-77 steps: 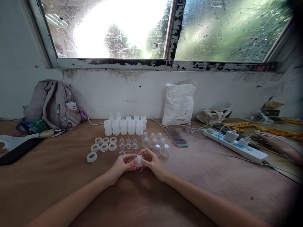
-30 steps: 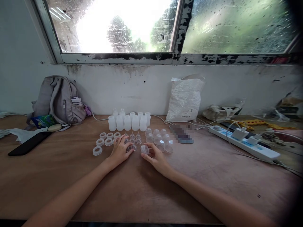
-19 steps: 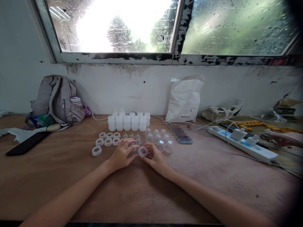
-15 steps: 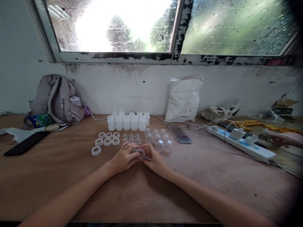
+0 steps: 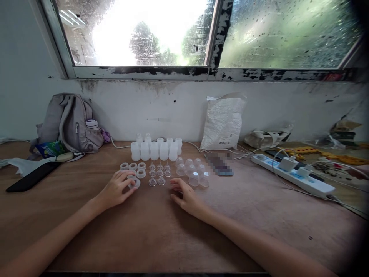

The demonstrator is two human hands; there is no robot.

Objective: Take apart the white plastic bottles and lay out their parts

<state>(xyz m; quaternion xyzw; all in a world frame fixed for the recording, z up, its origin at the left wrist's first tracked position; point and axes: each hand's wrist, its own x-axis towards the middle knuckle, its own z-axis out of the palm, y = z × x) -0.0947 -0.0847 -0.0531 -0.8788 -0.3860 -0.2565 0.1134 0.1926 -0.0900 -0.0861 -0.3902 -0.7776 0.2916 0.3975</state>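
Note:
My left hand (image 5: 117, 190) is at the front of the group of translucent bottle collar rings (image 5: 141, 174), thumb and fingers around one collar ring (image 5: 136, 183) at the table surface. That hand hides part of the group. Apart from it, my right hand (image 5: 186, 197) rests on the table with fingers loosely spread and nothing in them. Between the hands stand several clear bottle nipples (image 5: 160, 173) in rows. Beyond my right hand are several clear domed caps (image 5: 193, 177). White bottles (image 5: 154, 151) stand in rows behind, against the wall side.
A grey backpack (image 5: 67, 123) and a black flat case (image 5: 33, 177) lie at left. A white plastic bag (image 5: 223, 123) leans on the wall. On the right are a blurred phone (image 5: 220, 164), a power strip (image 5: 296, 177) with cables, and another person's hand (image 5: 359, 173) at the edge.
Both hands were together around a collar ring at the middle. My left hand has moved left to the collar rings with it; my right hand let go and stayed.

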